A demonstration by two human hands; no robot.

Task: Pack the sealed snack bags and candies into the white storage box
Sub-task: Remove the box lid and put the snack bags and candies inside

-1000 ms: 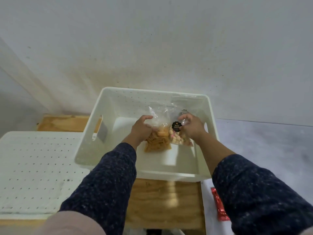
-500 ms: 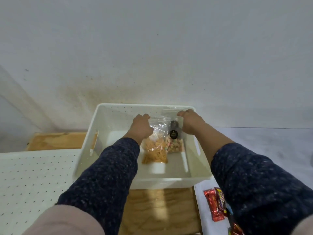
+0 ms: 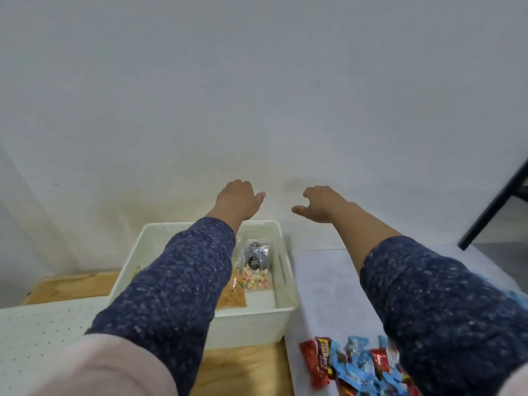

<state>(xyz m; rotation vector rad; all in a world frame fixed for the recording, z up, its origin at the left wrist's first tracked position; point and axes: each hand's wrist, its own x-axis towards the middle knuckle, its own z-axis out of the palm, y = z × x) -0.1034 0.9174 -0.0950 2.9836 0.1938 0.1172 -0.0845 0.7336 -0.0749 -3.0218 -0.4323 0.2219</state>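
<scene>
Pale wall behind; perforated white plastic storage box [image 3: 258,320] holding two sealed clear snack bags [image 3: 251,274]; left hand [image 3: 237,200] and right hand [image 3: 321,205] empty, loosely curled, 12 o'clock; next likely: wrapped red-and-blue candies [image 3: 354,364], 5 o'clock.

Both hands up in air past the white storage box [image 3: 258,320], holding nothing. Left hand [image 3: 235,200] loosely curled, thumb out; right hand [image 3: 321,205] relaxed, fingers hanging. In box: clear bag of orange sticks [image 3: 233,295] beside bag of pastel candies w/ black label [image 3: 255,270], touching. Box sits on wood board [image 3: 243,367]. Red & blue wrapped candies [image 3: 351,364] piled on white table [image 3: 323,287] to right of box. Perforated white panel [image 3: 40,330] at left.
</scene>
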